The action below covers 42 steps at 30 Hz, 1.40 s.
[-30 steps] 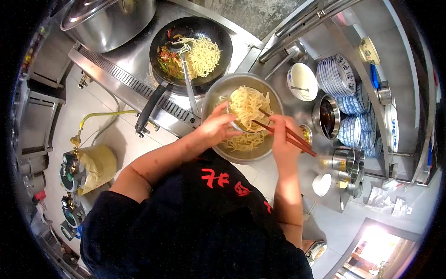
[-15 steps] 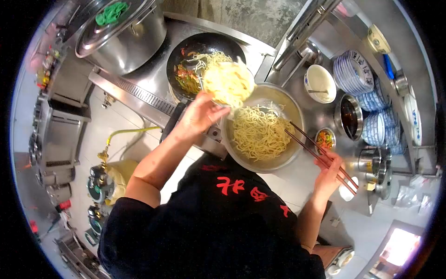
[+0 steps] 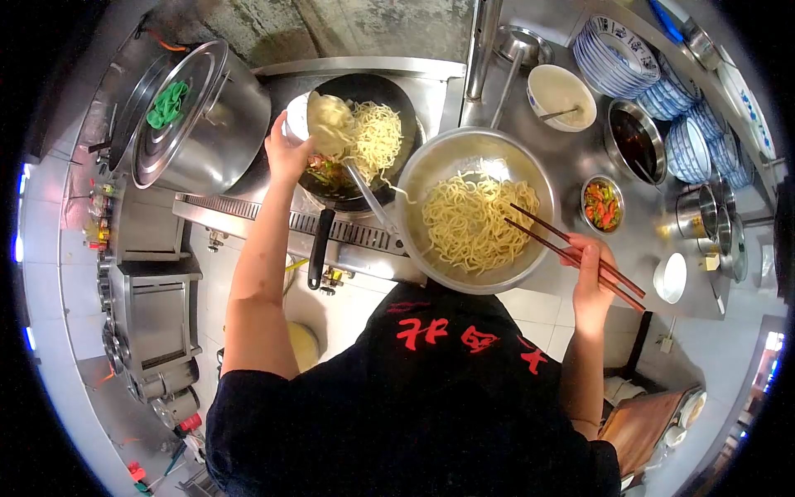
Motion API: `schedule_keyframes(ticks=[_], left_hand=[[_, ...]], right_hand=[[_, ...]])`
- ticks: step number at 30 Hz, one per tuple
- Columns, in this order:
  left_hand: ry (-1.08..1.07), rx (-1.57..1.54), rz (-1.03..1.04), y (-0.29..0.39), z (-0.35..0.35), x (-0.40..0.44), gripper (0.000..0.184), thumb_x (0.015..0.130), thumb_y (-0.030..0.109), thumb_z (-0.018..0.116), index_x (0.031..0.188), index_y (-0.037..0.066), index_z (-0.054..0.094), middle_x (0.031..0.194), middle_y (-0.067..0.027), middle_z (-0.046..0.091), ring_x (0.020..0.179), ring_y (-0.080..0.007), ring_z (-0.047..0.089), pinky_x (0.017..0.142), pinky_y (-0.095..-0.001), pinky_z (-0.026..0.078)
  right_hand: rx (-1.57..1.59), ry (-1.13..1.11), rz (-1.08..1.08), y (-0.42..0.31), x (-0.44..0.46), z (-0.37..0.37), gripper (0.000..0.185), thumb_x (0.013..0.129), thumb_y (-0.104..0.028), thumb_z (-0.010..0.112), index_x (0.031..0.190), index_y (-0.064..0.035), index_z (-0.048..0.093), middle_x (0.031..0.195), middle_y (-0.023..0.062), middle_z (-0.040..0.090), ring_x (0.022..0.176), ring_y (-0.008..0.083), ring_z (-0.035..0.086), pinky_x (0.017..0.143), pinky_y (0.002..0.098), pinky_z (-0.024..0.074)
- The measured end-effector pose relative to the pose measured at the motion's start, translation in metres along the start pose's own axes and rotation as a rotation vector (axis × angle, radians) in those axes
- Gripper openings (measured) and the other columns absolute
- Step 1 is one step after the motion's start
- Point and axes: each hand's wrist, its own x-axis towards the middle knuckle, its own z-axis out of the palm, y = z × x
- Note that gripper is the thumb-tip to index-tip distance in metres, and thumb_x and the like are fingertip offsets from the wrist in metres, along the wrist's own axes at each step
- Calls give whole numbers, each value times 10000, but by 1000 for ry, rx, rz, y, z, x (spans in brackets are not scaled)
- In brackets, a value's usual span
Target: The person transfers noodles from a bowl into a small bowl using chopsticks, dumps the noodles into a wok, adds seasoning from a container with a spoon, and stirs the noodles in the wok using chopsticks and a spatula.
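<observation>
My left hand (image 3: 287, 151) grips a white bowl (image 3: 296, 119), tipped over the black wok (image 3: 385, 89) on the stove. Noodles (image 3: 331, 124) are spilling out of the bowl, blurred by motion. More noodles (image 3: 378, 137) lie in the wok beside red and green vegetables (image 3: 329, 174), and a metal utensil (image 3: 370, 197) leans over its rim. In my right hand (image 3: 590, 277) is a pair of dark chopsticks (image 3: 571, 254), their tips over noodles (image 3: 472, 222) in a large metal bowl (image 3: 414, 224).
A lidded steel pot (image 3: 224, 132) stands left of the wok. To the right are a white bowl with a spoon (image 3: 563, 93), a dish of chopped peppers (image 3: 602, 207), a bowl of dark liquid (image 3: 633, 137), stacked plates (image 3: 609, 58) and a small white bowl (image 3: 670, 277).
My left hand has carried the bowl of noodles from above the metal bowl leftwards to the wok and tilted it. My right hand has moved away to the right with the chopsticks. The view has shifted.
</observation>
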Motion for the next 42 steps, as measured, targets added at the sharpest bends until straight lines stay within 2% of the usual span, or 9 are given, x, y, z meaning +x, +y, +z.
schedule_keyframes(ticks=[3,8,11,14,19,21,27,39,42], left_hand=[[30,199,237,-1,0,-3,730,637,116,742,1298,192,441,1124,-211,462,1085,-366,446,945,-418,389],[95,322,463,11,-19,4,706,650,98,743,1285,166,445,1100,-211,467,1029,-364,469,917,-413,403],[215,28,181,3,-14,10,660,699,128,749,1272,63,429,1121,-194,476,1048,-316,488,891,-388,425],[159,-891,-419,40,-26,-11,583,794,114,678,1291,65,377,1179,-149,476,1077,-262,510,799,-411,514],[-52,-1255,-536,27,-45,-56,518,872,184,560,1316,73,318,1227,-188,419,1096,-318,476,859,-444,516],[-43,-1332,-623,23,-52,-78,530,873,195,562,1318,58,309,1238,-191,405,1106,-318,467,866,-434,515],[-28,-1437,-705,24,-69,-128,551,861,254,599,1290,6,357,1242,-189,421,1117,-287,471,877,-397,528],[-35,-1507,-728,19,-71,-156,552,840,249,631,1274,46,358,1229,-186,439,1090,-318,515,839,-427,551],[-26,-1511,-740,19,-69,-158,546,842,253,629,1278,58,364,1236,-174,441,1093,-315,515,842,-423,548]], right_hand=[[-91,-22,5,3,-3,1,158,918,-75,494,908,32,611,900,115,637,731,147,585,690,256,476],[-311,-268,-221,22,-9,26,75,838,-40,602,901,-33,641,891,105,652,803,220,630,733,296,495],[-193,-547,-285,51,-22,67,101,809,-18,638,905,-49,640,911,104,652,801,235,632,714,308,501],[-222,-655,-370,65,-24,100,141,797,14,642,921,-52,638,934,117,647,766,229,622,669,304,495],[-205,-339,-316,100,-4,86,136,869,-142,604,971,-53,618,912,98,638,845,215,629,729,310,500],[-361,-166,101,107,-2,68,134,895,-153,580,927,-27,615,835,91,631,734,147,602,618,277,487],[-49,-99,172,98,36,45,285,955,-251,477,1001,17,561,877,98,630,743,162,622,650,272,515],[19,-266,83,68,18,146,260,922,-231,493,851,-10,609,766,98,627,639,182,621,618,297,484],[-188,-343,-152,71,23,157,260,914,-231,496,829,-9,602,757,109,618,646,202,607,612,323,470]])
